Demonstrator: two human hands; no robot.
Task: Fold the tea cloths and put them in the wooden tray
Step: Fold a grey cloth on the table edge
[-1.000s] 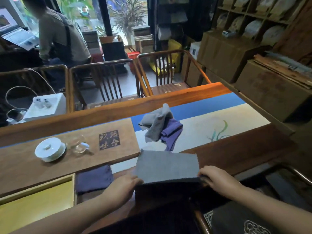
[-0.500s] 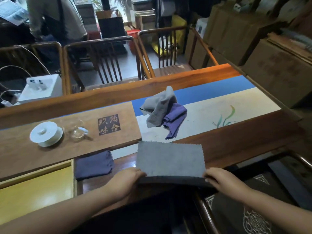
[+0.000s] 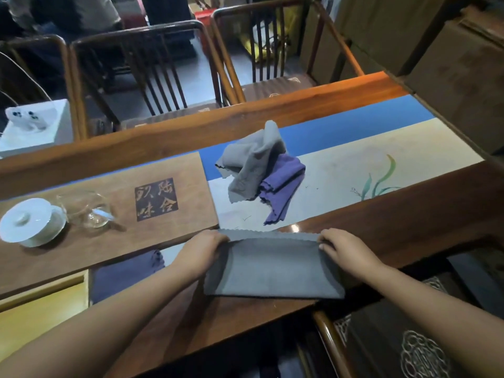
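Folding grey cloth (image 3: 272, 271) on worktop (image 3: 409, 214) edge; my left hand (image 3: 203, 248) and right hand (image 3: 342, 248) pinch far corners, fingers curled. Next: halve again, move to tray (image 3: 41, 304) at left. Pile (image 3: 259, 170) waits.

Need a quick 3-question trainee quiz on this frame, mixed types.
1. True or false: both hands grip the dark grey cloth at its far corners.
2. Which lies crumpled on the table runner? A: one cloth; B: a light grey cloth over a purple cloth; C: none.
3. Fill in: the folded purple cloth lies beside the ____ tray.

Key: 1 true, left hand and right hand; 2 B; 3 wooden.
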